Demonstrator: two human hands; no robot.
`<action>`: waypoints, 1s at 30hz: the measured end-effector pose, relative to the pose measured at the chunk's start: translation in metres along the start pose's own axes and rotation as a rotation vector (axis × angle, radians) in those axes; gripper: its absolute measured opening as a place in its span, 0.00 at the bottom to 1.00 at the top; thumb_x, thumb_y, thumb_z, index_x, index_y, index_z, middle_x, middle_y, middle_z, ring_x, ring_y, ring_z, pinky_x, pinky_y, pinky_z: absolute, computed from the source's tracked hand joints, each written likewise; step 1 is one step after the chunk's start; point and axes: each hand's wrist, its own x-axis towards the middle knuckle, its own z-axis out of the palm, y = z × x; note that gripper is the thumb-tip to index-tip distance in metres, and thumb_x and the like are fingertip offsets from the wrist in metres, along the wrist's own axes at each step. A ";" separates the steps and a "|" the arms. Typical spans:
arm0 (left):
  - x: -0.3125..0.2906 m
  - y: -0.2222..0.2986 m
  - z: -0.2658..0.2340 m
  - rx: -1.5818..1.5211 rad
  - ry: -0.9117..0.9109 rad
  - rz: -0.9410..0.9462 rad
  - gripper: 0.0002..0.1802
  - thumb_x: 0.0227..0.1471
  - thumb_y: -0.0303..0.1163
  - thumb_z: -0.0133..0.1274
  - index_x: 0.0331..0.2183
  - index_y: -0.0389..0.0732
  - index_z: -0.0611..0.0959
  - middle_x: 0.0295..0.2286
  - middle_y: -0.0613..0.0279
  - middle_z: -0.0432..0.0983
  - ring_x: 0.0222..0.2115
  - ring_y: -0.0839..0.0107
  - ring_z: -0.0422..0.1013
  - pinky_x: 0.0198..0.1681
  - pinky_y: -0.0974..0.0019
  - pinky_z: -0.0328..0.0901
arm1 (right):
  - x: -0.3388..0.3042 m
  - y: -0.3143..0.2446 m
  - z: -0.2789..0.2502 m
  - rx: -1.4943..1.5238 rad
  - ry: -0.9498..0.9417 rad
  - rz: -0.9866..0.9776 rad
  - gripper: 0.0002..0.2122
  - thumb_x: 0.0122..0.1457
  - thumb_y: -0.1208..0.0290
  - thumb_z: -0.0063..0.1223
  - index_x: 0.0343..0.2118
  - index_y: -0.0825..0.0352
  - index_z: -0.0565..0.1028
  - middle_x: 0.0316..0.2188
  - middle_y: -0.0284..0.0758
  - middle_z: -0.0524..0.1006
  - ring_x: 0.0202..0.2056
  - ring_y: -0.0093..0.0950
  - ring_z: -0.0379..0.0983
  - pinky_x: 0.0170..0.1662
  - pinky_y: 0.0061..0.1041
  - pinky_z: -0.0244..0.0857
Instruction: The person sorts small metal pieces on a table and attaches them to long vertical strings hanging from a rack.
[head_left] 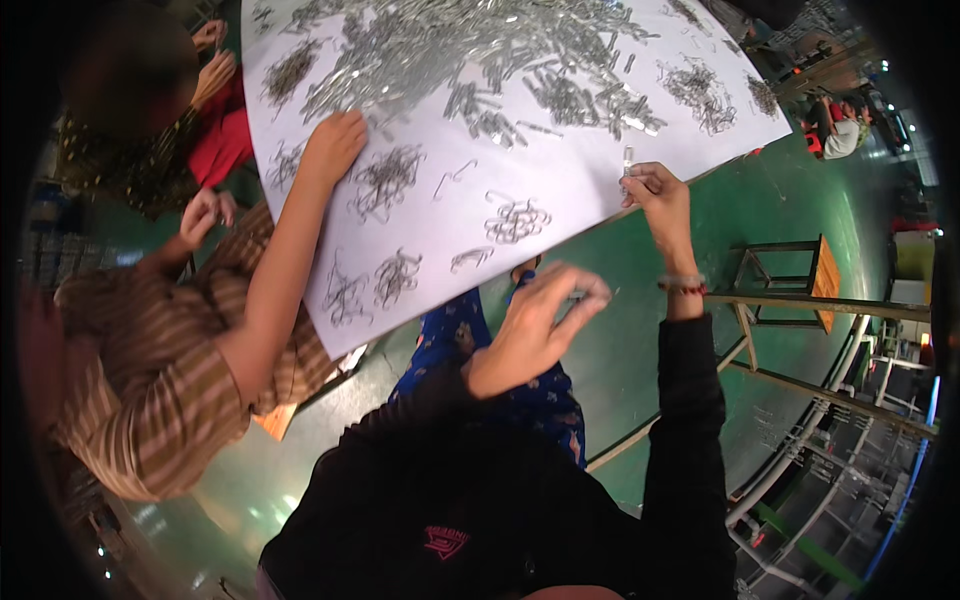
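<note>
My right hand (662, 208) pinches a small, narrow, shiny metal piece (628, 162) upright at the table's near right edge. My left hand (540, 328) is in front of the table edge, over my lap, with thumb and forefinger curled together. It is slightly blurred, and whatever its fingertips hold, if anything, is too small to name. On the white tabletop (455, 215) closest to my hands lies a heap of bent wire hooks (517, 220), with a smaller bunch of hooks (471, 259) beside it. Flat metal pieces (567, 98) lie farther back.
A large pile of shiny metal pieces (420, 50) covers the far middle. More hook heaps (388, 180) dot the table. At left, a co-worker's hand (338, 145) rests by the pile; another person (130, 110) sits beyond. A wooden stool (826, 283) and rails (820, 302) stand right.
</note>
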 end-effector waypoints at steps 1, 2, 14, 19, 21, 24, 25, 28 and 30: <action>0.001 0.001 0.003 -0.008 0.035 -0.005 0.05 0.48 0.21 0.53 0.30 0.35 0.75 0.28 0.59 0.75 0.31 0.69 0.71 0.40 0.67 0.64 | -0.021 -0.013 0.007 0.344 0.005 0.044 0.10 0.50 0.80 0.56 0.35 0.76 0.71 0.25 0.37 0.75 0.25 0.24 0.71 0.27 0.21 0.68; 0.002 -0.004 0.006 0.060 0.055 0.026 0.05 0.48 0.22 0.53 0.31 0.34 0.74 0.27 0.59 0.75 0.29 0.71 0.71 0.37 0.68 0.65 | -0.038 -0.025 0.011 0.423 0.014 0.043 0.10 0.49 0.81 0.56 0.35 0.77 0.71 0.25 0.38 0.75 0.25 0.24 0.71 0.27 0.21 0.67; -0.021 0.018 -0.004 0.076 0.031 0.076 0.06 0.49 0.28 0.52 0.31 0.37 0.74 0.28 0.57 0.73 0.33 0.57 0.70 0.38 0.61 0.63 | -0.161 -0.084 0.037 0.442 0.181 -0.186 0.08 0.49 0.84 0.56 0.34 0.74 0.73 0.27 0.38 0.76 0.25 0.21 0.69 0.29 0.18 0.61; -0.029 0.013 -0.011 0.195 0.047 0.070 0.06 0.49 0.28 0.52 0.31 0.38 0.74 0.29 0.57 0.72 0.34 0.57 0.68 0.39 0.60 0.62 | -0.157 -0.082 0.042 0.657 0.089 -0.079 0.07 0.49 0.84 0.56 0.32 0.73 0.73 0.27 0.38 0.76 0.26 0.22 0.69 0.28 0.18 0.61; -0.034 0.008 -0.012 0.230 0.051 0.044 0.06 0.49 0.29 0.52 0.31 0.38 0.74 0.29 0.56 0.72 0.35 0.58 0.68 0.39 0.60 0.62 | -0.158 -0.081 0.047 0.589 0.126 -0.109 0.08 0.48 0.84 0.57 0.33 0.73 0.73 0.27 0.38 0.76 0.26 0.22 0.70 0.29 0.18 0.61; -0.035 0.003 -0.016 0.216 -0.014 0.017 0.08 0.49 0.30 0.52 0.32 0.37 0.75 0.30 0.56 0.71 0.36 0.57 0.68 0.39 0.60 0.62 | -0.163 -0.078 0.054 0.488 0.189 -0.168 0.09 0.48 0.84 0.57 0.33 0.73 0.73 0.27 0.37 0.77 0.27 0.21 0.70 0.30 0.18 0.63; -0.033 0.000 -0.018 0.238 0.048 0.042 0.09 0.49 0.30 0.52 0.33 0.37 0.75 0.31 0.56 0.72 0.36 0.56 0.68 0.39 0.60 0.63 | -0.164 -0.079 0.056 0.453 0.212 -0.190 0.09 0.47 0.84 0.57 0.33 0.72 0.73 0.27 0.37 0.77 0.27 0.21 0.70 0.31 0.17 0.63; -0.016 -0.030 -0.045 0.452 0.211 0.083 0.11 0.49 0.31 0.52 0.36 0.37 0.76 0.33 0.53 0.72 0.36 0.56 0.68 0.38 0.60 0.64 | -0.169 -0.087 0.060 0.416 0.280 -0.187 0.09 0.47 0.86 0.57 0.33 0.73 0.73 0.27 0.35 0.77 0.27 0.20 0.71 0.34 0.16 0.65; 0.006 -0.054 -0.089 0.800 0.188 -0.155 0.12 0.50 0.35 0.50 0.34 0.37 0.77 0.32 0.49 0.73 0.35 0.55 0.69 0.36 0.59 0.65 | -0.168 -0.091 0.056 0.325 0.275 -0.162 0.09 0.47 0.87 0.57 0.33 0.73 0.74 0.27 0.35 0.77 0.28 0.20 0.72 0.35 0.16 0.66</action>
